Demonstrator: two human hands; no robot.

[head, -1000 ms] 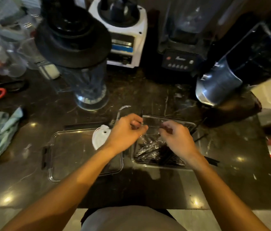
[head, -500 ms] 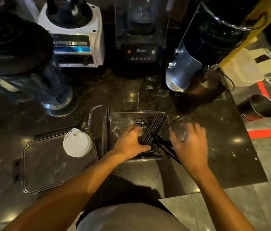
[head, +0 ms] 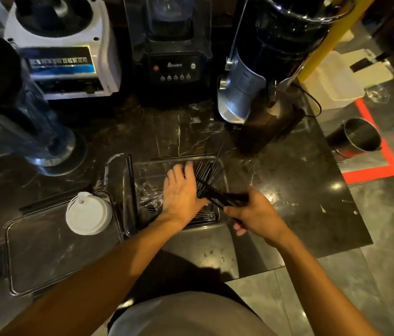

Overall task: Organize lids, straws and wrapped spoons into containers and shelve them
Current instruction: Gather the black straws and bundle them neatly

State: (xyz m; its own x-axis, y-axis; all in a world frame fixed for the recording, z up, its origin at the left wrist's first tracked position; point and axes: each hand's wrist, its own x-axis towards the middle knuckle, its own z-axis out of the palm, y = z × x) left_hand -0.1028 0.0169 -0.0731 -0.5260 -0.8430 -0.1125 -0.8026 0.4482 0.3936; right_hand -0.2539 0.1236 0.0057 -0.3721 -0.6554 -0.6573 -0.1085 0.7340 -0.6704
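A clear plastic container (head: 142,166) stands on the dark marble counter. In it lie a bundle of black straws (head: 207,172) and some clear wrapped spoons (head: 148,198). My left hand (head: 180,190) lies flat, fingers straight, against the left side of the straw bundle. My right hand (head: 255,214) grips the near end of the straws at the container's right rim. A white cup lid (head: 88,214) rests on the far right corner of a flat clear tray (head: 38,251) to the left.
Blenders (head: 174,52) and a white machine (head: 62,57) stand at the back, a blender jar (head: 21,132) at the left, a black grinder (head: 271,81) at the right. The counter edge runs close on my right; a steel cup (head: 358,137) stands on the floor there.
My right hand has closed round the near end of the straws. My left hand has flattened against the bundle. The view has swung a little to the right.
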